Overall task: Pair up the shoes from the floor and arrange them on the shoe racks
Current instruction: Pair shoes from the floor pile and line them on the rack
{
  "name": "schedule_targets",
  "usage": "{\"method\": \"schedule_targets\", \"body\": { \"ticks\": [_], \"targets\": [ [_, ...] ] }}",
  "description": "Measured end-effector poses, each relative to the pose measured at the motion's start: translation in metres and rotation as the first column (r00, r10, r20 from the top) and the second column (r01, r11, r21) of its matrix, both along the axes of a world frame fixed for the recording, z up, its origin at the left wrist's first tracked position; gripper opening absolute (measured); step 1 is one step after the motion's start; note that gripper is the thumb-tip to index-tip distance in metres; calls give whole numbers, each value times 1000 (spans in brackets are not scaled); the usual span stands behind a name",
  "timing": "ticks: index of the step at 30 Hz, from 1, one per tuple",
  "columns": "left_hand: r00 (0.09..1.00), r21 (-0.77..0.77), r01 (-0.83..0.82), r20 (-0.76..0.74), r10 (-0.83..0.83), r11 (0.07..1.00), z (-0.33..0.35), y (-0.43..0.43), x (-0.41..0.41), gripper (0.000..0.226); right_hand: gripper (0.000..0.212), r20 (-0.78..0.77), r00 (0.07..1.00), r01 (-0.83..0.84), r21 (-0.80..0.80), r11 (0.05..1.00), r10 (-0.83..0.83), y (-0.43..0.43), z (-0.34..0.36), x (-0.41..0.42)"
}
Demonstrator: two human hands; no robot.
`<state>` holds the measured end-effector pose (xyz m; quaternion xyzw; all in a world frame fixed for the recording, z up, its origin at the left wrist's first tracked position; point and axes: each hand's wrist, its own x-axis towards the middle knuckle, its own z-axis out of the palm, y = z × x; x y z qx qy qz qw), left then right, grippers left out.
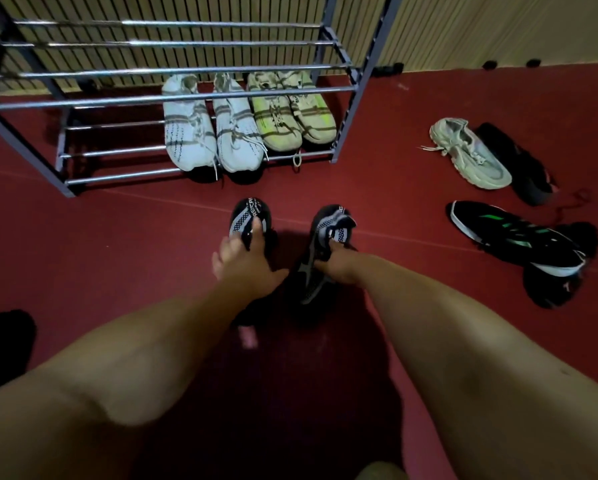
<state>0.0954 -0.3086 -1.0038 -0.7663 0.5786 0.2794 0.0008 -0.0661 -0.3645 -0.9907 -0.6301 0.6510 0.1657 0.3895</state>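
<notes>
So far, two pairs stand on the lowest tier of the shoe rack (pixel 172 98): a white pair (pixel 210 133) to the left and, touching it, a yellow-green pair (pixel 290 112) toward the rack's right post, all four toes pointing out to the person. The upper bars of the rack carry nothing that I can see. A third pair is in hand. The left hand (pixel 245 261) grips one black shoe with a white patterned tongue (pixel 249 216), fingers curled round its collar, while the right hand (pixel 339 263) is closed on the matching black shoe (pixel 325 244) at its opening; both shoes hang side by side in front of the rack, near the red floor (pixel 82 254), though whether they touch it I cannot tell. Off to the right, well apart from the rack, loose shoes wait on the floor: a pale beige sneaker (pixel 469 152) lying against a dark shoe (pixel 519 168), and a black sneaker with green stripes (pixel 512 233) overlapping another dark shoe (pixel 550 289). A dark shape at the left edge is too dim to name. By my reckoning the job is near its middle: two pairs placed, one matched and ready to set down, the rest unsorted.
</notes>
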Motion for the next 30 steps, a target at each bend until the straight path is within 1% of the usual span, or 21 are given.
{"method": "schedule_targets", "body": {
  "ticks": [1,3,5,7,11,15,18,20,23,24,25,28,30],
  "targets": [
    [998,36,-34,45,32,999,-4,5,6,108,72,-54,993,-103,25,994,104,3,-4,0],
    [996,137,-72,54,65,988,-13,15,17,113,75,-109,970,-211,65,975,217,5,-8,5],
    [998,234,-66,21,63,970,-20,22,24,118,81,-153,958,-230,96,968,243,7,-12,13],
    [999,268,-30,34,22,963,-26,24,23,124,88,-179,958,-207,118,971,226,10,-18,19],
    [993,273,20,109,-52,962,-36,19,8,127,106,-244,949,-186,87,979,202,20,-32,23],
    [985,243,49,152,-88,969,-46,18,6,119,109,-305,931,-209,3,978,200,29,-38,22],
    [981,196,96,146,-126,976,-50,16,14,113,109,-290,935,-229,-62,972,202,33,-43,23],
    [976,159,123,161,-149,980,-52,11,21,110,107,-269,927,-290,-74,954,261,32,-45,21],
    [981,131,117,141,-135,985,-55,8,30,108,105,-340,836,-492,-115,863,431,26,-45,16],
    [985,124,98,129,-114,987,-57,8,31,107,103,-354,820,-516,-122,848,449,25,-46,15],
    [989,119,72,118,-86,990,-58,8,30,106,101,-342,835,-496,-129,859,431,25,-49,15],
    [994,106,-14,111,2,994,-63,8,25,105,103,-249,935,-296,-162,941,252,29,-56,21],
    [994,88,-29,108,19,996,-66,8,24,103,107,-246,959,-187,-189,964,138,29,-60,27]
  ]
}}
